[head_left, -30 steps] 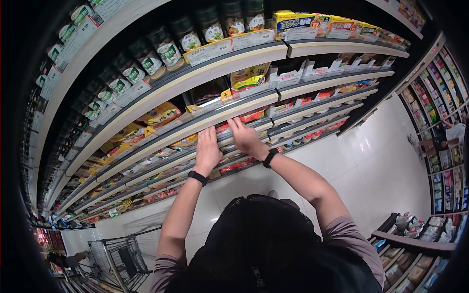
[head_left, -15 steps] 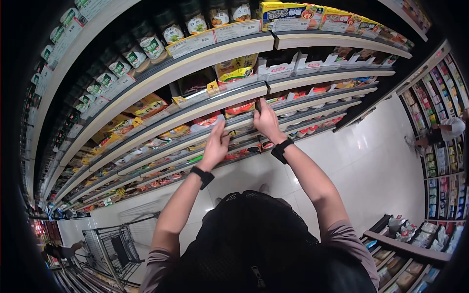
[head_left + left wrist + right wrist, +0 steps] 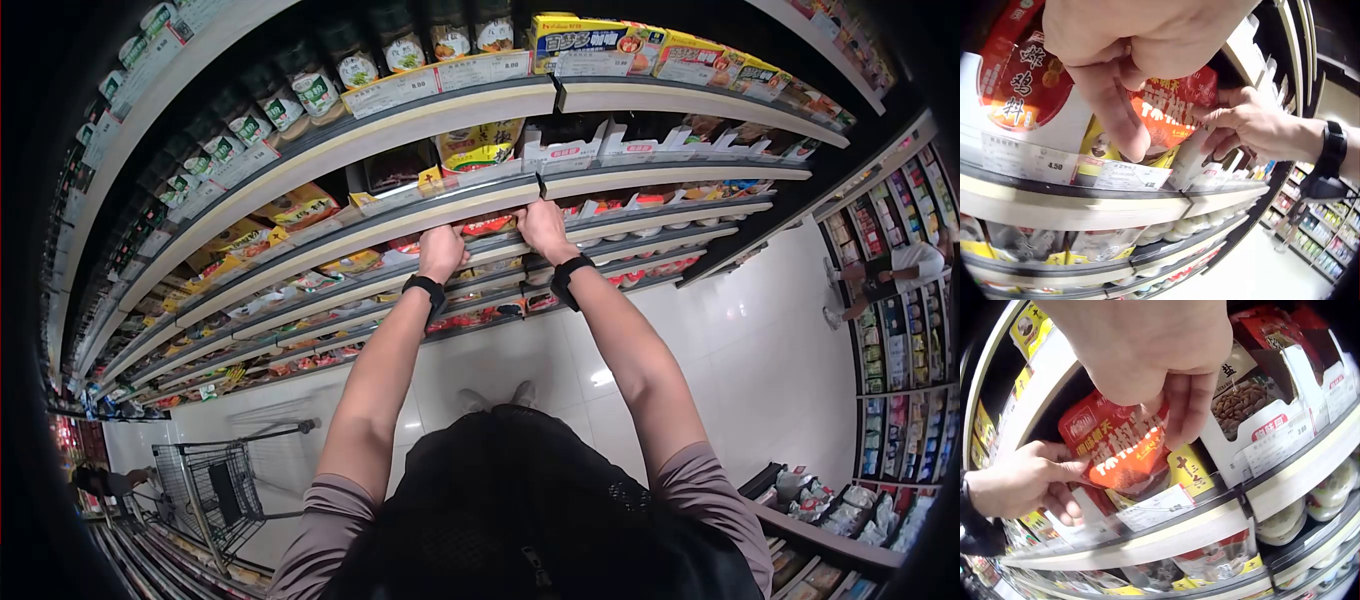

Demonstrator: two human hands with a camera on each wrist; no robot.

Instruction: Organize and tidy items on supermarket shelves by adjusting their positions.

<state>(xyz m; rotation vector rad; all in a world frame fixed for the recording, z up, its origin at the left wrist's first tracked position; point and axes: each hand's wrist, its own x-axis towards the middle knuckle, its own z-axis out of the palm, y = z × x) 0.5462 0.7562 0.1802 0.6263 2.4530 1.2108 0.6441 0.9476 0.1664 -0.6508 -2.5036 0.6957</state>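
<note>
Right wrist view: the fingers (image 3: 1188,406) of the right hand (image 3: 1147,344) bend down and pinch the top of a red packet (image 3: 1116,447). The left hand (image 3: 1029,475) pinches the other edge of the same packet with its thumb and fingers. Both hands hold it, one on each side.

The packet stands at the front of a shelf (image 3: 1166,540), just behind a white price tag (image 3: 1154,509) and next to a yellow packet (image 3: 1188,472). A white box (image 3: 1241,403) with brown bits pictured on it stands beside them.

A second ago both hands lay flat on a lower shelf. Now they are up higher and grip the red packet. It is held, but it is still on its shelf.

Each wrist wears a black band (image 3: 428,287). Far down on the white floor stands a shopping cart (image 3: 215,495).
</note>
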